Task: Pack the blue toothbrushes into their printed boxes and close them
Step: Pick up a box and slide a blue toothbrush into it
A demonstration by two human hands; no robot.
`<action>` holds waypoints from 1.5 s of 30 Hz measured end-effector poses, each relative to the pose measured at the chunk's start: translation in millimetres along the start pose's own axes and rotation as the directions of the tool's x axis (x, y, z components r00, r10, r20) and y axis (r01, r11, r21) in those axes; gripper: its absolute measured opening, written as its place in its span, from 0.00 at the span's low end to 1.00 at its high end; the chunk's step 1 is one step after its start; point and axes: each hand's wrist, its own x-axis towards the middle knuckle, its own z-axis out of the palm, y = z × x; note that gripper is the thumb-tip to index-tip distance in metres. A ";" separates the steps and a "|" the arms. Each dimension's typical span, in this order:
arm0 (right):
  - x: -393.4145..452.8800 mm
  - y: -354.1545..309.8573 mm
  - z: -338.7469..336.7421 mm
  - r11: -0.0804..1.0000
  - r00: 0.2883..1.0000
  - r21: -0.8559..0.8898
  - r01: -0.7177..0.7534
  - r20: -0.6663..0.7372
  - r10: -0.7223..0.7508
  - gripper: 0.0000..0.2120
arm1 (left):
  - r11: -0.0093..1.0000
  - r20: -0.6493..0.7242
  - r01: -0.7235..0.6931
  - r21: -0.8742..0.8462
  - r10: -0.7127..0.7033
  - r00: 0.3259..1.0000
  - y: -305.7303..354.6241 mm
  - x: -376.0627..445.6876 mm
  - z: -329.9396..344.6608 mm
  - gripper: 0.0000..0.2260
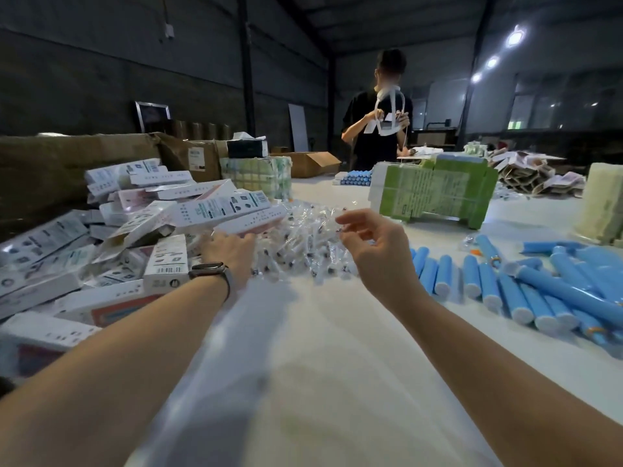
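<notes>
**Toothbrushes wait on the right while your hands work the sachet pile**

Blue toothbrushes (526,291) lie in a loose row and heap on the right side of the white counter (323,348), most with their flat white ends turned toward you. None is in a box that you can see. Printed boxes (141,230) are heaped on the left of the counter, several with end flaps open, stacked at all angles.

Between the two piles sits a mound of small clear sachets (303,241). Your left hand (232,254), with a watch (210,269) on its wrist, reaches flat to the near edge of that mound just beneath the overhanging boxes; its fingers are straight and its grip is apart. Your right hand (371,241) hovers over the mound with fingers loosely curled, and thumb and fingertips pinch a clear sachet (340,227).

Farther back on the counter stand a bundle of green flat cartons (435,193), a wrapped green-and-white pack (259,173) and more blue toothbrushes on end. Brown cardboard boxes (188,156) line the left edge. Across the counter a person in a black shirt (377,126) holds white strapping. The room is a dim warehouse with dark walls, steel posts and bright lamps at the upper right.
</notes>
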 end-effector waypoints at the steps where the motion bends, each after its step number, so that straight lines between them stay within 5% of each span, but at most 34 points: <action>1: 0.8 1.3 -1.8 1.000 1.000 0.000 -0.010 -0.010 0.010 0.11 | 0.999 -0.067 -0.024 -0.027 0.023 0.997 2.5 -2.9 -6.1 0.19; 5: 2.0 6.0 -8.2 0.999 0.997 0.011 -0.044 -0.060 0.044 0.11 | 0.855 -0.363 -0.201 -0.478 0.016 0.932 23.2 -18.2 -49.1 0.18; 7: 3.7 6.0 -10.7 0.999 0.995 0.011 -0.049 -0.088 0.050 0.11 | 0.584 -0.444 -0.343 -0.736 -0.033 0.895 44.4 -34.5 -80.3 0.19; 10: 11.3 1.4 -18.6 0.999 0.983 0.031 -0.039 -0.176 0.044 0.11 | 0.013 -0.429 -0.428 -0.903 -0.050 0.902 78.9 -68.5 -120.7 0.19; 12: 17.0 -1.3 -29.0 0.998 0.968 0.053 -0.031 -0.248 0.043 0.12 | -0.216 -0.398 -0.395 -0.893 -0.032 0.917 99.7 -86.9 -133.1 0.18; 14: 21.1 -0.1 -41.3 0.998 0.949 0.048 -0.045 -0.310 0.057 0.12 | -0.325 -0.352 -0.345 -0.881 -0.039 0.935 114.1 -98.4 -134.4 0.20; 18: 27.5 15.4 -66.1 0.995 0.899 0.043 -0.093 -0.426 0.103 0.13 | -0.297 -0.329 -0.336 -0.894 -0.076 0.941 123.4 -108.8 -116.8 0.29; 21: 27.5 34.1 -83.5 0.965 0.901 -0.186 -0.183 -0.423 0.089 0.08 | -0.337 -0.330 -0.328 -0.883 -0.051 0.942 122.3 -111.8 -111.0 0.36; 25: 18.3 65.9 -99.8 0.675 0.940 -0.658 -0.334 -0.177 0.292 0.12 | -0.349 -0.311 -0.308 -0.885 -0.050 0.949 121.2 -117.4 -110.0 0.36; 29: 0.9 81.7 -95.6 0.401 0.844 -0.871 -0.284 -0.029 0.536 0.12 | -0.335 -0.245 -0.250 -0.909 -0.056 0.968 122.6 -124.2 -108.7 0.32; 33: -3.0 81.4 -89.9 0.337 0.883 -0.916 -0.217 -0.037 0.468 0.15 | -0.270 -0.256 -0.264 -0.926 -0.063 0.965 124.8 -127.3 -110.2 0.26; 39: 1.7 69.0 -91.8 0.204 0.885 -0.967 -0.150 -0.039 0.465 0.04 | -0.446 -0.299 -0.207 -0.871 0.146 0.943 116.5 -125.4 -108.8 0.16; 45: 10.4 57.6 -96.7 0.191 0.821 -0.966 -0.175 -0.036 0.570 0.11 | -0.524 -0.316 -0.176 -0.833 0.189 0.930 116.2 -125.1 -108.7 0.15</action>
